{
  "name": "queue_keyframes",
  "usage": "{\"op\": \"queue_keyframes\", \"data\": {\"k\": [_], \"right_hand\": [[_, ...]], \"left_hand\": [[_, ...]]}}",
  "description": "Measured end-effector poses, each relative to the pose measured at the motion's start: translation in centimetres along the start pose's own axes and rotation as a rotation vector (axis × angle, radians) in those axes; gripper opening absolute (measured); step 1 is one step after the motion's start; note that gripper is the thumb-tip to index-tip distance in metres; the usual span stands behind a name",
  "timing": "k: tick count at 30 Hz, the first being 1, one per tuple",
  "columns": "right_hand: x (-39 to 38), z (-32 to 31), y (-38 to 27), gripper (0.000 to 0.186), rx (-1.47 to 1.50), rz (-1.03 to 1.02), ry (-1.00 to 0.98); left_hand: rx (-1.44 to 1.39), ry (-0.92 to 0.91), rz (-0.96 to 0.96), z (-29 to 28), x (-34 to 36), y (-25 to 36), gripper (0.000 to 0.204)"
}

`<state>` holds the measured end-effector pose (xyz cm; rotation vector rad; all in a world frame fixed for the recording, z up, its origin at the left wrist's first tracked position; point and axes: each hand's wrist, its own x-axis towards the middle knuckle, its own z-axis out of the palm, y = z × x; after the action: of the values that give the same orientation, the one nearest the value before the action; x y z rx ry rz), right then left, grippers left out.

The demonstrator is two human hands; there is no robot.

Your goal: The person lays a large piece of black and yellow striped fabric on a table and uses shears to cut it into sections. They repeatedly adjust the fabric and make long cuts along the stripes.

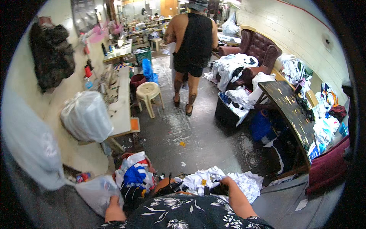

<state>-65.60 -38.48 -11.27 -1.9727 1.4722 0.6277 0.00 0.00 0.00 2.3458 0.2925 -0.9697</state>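
Note:
My left hand (113, 201) hangs low beside a cloudy plastic bag (98, 194); its fingers do not show clearly. To the right, my right hand (226, 181) reaches down to a heap of white cloth (244, 184) in front of me. Dark material lies just under this hand, and its fingertips are lost against the pile. A second pile of garments (136, 174), blue, white, red and black, stands between the plastic bag and the white heap.
A person in a black sleeveless top (194, 42) stands on the floor ahead, back turned. A cream stool (150, 94) and sewing table (122, 101) are at left. Right are a cloth-laden maroon armchair (263, 44), a black bin of cloth (225, 110) and a dark table (288, 108).

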Motion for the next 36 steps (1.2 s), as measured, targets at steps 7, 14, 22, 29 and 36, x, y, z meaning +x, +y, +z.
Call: {"op": "queue_keyframes", "data": {"k": [7, 14, 22, 29, 36], "right_hand": [[7.3, -26.6, -13.3, 0.044, 0.667, -0.031, 0.599], [19.6, -45.7, -20.3, 0.036, 1.175, -0.023, 0.609], [25.2, -65.2, -20.7, 0.025, 1.291, -0.154, 0.787], [32.5, -78.9, -15.6, 0.063, 1.185, -0.698, 0.722], [40.9, -84.4, -10.5, 0.028, 1.771, -0.553, 0.749]], "left_hand": [[0.307, -0.375, -0.058, 13.1, 1.3, 11.5, 0.043], [0.529, -0.626, 0.578, 30.0, 4.3, 50.4, 0.038], [0.254, -1.227, 1.744, 53.8, -27.5, 80.6, 0.035], [-0.142, -1.464, 1.205, 65.8, -31.3, 94.9, 0.011], [-0.197, -1.722, 0.603, 74.2, -34.1, 107.3, 0.037]]}}
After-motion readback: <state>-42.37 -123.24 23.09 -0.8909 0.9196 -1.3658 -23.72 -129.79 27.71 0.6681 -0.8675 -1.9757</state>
